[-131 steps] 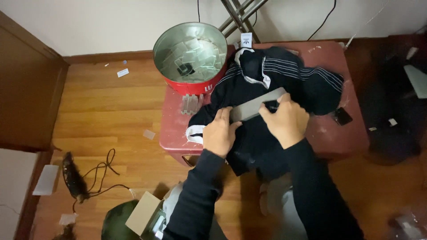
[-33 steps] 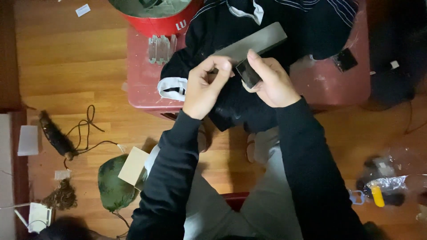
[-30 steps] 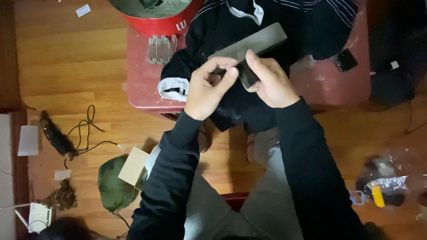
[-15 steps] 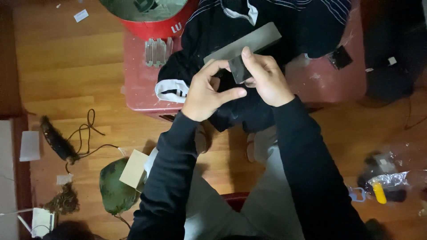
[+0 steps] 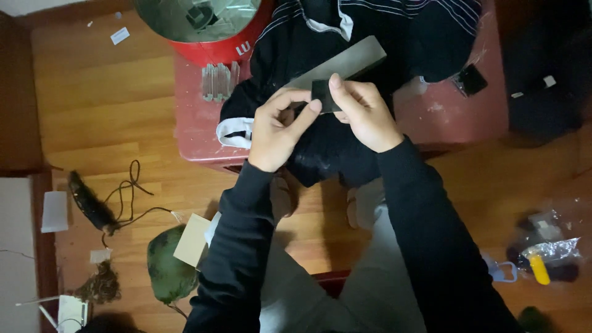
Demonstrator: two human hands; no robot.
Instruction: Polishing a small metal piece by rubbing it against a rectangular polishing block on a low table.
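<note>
Pinching a small black square (image 5: 325, 97) between both our hands, above the dark striped garment (image 5: 370, 37)
Our right hand (image 5: 365, 114) is clamped on its right side, our left hand (image 5: 279, 131) touches its left edge with thumb and forefinger; a grey flat bar (image 5: 345, 60) lies just behind on the red table (image 5: 197, 123), metal bowl (image 5: 197, 18) far left
</note>
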